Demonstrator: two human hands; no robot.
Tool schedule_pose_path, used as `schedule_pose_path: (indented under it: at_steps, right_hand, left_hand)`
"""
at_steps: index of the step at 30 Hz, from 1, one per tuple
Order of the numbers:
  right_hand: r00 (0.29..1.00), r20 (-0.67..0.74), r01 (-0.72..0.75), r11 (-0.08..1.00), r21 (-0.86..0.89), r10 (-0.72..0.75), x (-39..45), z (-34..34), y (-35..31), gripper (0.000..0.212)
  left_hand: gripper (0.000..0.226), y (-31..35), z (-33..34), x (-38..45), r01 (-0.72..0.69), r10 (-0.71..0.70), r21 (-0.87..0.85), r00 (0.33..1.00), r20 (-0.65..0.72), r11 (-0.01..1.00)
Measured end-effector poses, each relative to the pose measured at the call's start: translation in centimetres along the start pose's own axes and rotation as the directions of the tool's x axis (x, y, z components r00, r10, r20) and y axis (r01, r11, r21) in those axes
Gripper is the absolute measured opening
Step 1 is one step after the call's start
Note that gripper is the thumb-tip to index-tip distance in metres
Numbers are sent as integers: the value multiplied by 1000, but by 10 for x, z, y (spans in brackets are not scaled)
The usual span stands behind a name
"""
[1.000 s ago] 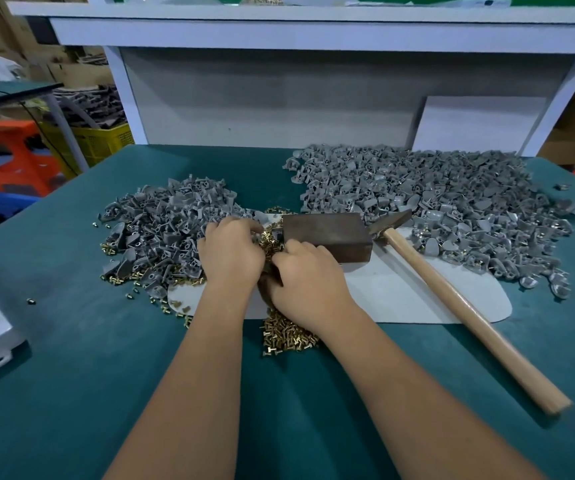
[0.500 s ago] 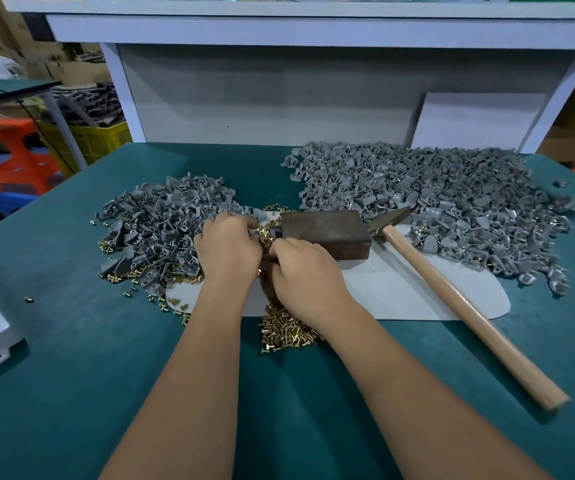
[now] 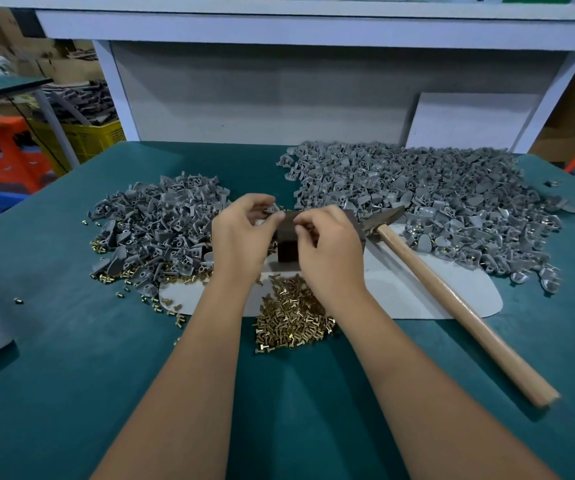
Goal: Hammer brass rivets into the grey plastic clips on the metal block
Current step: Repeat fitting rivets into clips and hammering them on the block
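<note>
The metal block [image 3: 287, 242] sat mid-worktop between both hands. The left hand [image 3: 241, 233] pinched a grey clip [image 3: 271, 210]; what the right hand's [image 3: 327, 251] curled grip held was unclear. A fumbled rivet could drop among the loose brass rivets [image 3: 293, 320].

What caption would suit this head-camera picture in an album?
Both hands, left and right, work above the metal block between clip piles, brass rivets in front, hammer lying unused.
</note>
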State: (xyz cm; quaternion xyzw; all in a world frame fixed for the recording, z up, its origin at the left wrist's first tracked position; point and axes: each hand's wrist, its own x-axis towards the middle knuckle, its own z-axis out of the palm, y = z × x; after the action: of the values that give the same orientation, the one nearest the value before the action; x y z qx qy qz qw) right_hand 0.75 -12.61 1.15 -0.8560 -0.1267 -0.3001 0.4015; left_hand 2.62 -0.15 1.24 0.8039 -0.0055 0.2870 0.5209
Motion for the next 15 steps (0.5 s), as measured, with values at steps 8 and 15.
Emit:
schedule_pose_path:
  at_steps: [8,15]
  right_hand:
    - [971,-137,-187,980,75,195,7,-9,17,20]
    - [973,-118,-186,978,92,196,8,-9,20,27]
  left_hand:
    - [11,6,18,-6,56,-50,-107,997,58,993]
    - [28,0,27,-7,-42,27,222,997,69,974]
